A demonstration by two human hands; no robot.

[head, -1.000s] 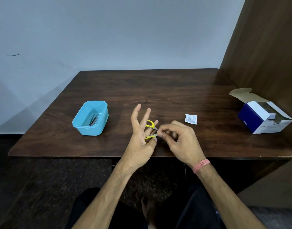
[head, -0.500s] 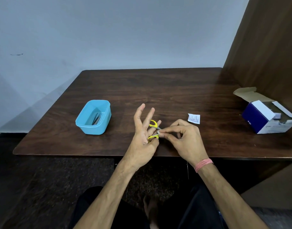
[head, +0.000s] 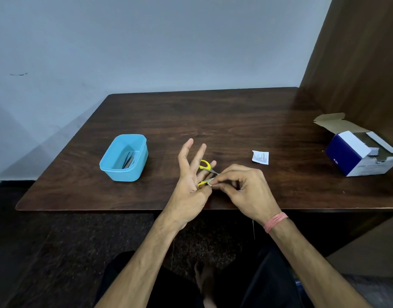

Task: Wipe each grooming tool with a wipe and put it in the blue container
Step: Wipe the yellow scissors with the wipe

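Observation:
Small scissors with yellow handles [head: 204, 165] hang from my left hand [head: 191, 178], with a finger and the thumb through the handle loops and the other fingers stretched upward. My right hand [head: 240, 187] pinches a small white wipe [head: 211, 182] against the scissors near the blades, which are mostly hidden by its fingers. Both hands are above the table's front edge. The blue container [head: 124, 158] stands to the left of my hands and holds several dark slim tools.
A torn white wipe sachet [head: 260, 157] lies on the dark wooden table [head: 213, 121] to the right of my hands. An open blue and white box [head: 362, 154] stands at the far right, beside a brown wall panel.
My hands stay together on the scissors. My right hand's fingers have shifted slightly along the blades with the wipe. The view has moved a little.

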